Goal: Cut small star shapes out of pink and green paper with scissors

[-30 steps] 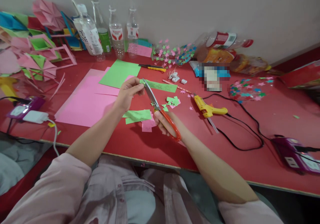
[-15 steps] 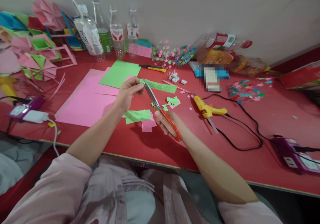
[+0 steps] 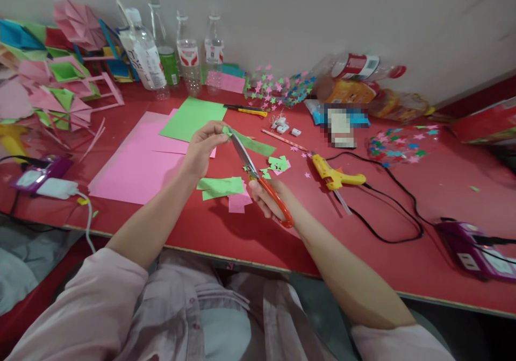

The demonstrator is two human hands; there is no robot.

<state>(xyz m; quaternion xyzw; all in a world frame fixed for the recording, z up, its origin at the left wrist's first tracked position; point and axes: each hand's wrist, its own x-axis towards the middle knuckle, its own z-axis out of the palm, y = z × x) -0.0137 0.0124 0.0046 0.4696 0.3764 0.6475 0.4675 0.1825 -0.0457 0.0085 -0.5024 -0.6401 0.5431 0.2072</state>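
My left hand (image 3: 207,144) pinches one end of a green paper strip (image 3: 258,145), which stretches to the right behind the scissor blades. Faint drawn marks on it are hard to make out. My right hand (image 3: 264,197) grips orange-handled scissors (image 3: 278,202), their blades pointing up and left at the pinched end of the paper. Whether the blades are fully closed is not clear. Below the hands lie green paper pieces (image 3: 221,187) over pink scraps (image 3: 237,204). Green cut-out scraps (image 3: 279,163) are just right of the blades.
Pink sheets (image 3: 124,162) and a green sheet (image 3: 193,119) lie left. A utility knife (image 3: 252,112) and pencil (image 3: 282,139) are behind my hands. On the right are a yellow glue gun (image 3: 332,175) and its black cord. Plastic bottles (image 3: 188,54) line the wall.
The green strip has shifted and tilted, its far end now lower and further left. My left hand has turned slightly; the scissors have barely moved.
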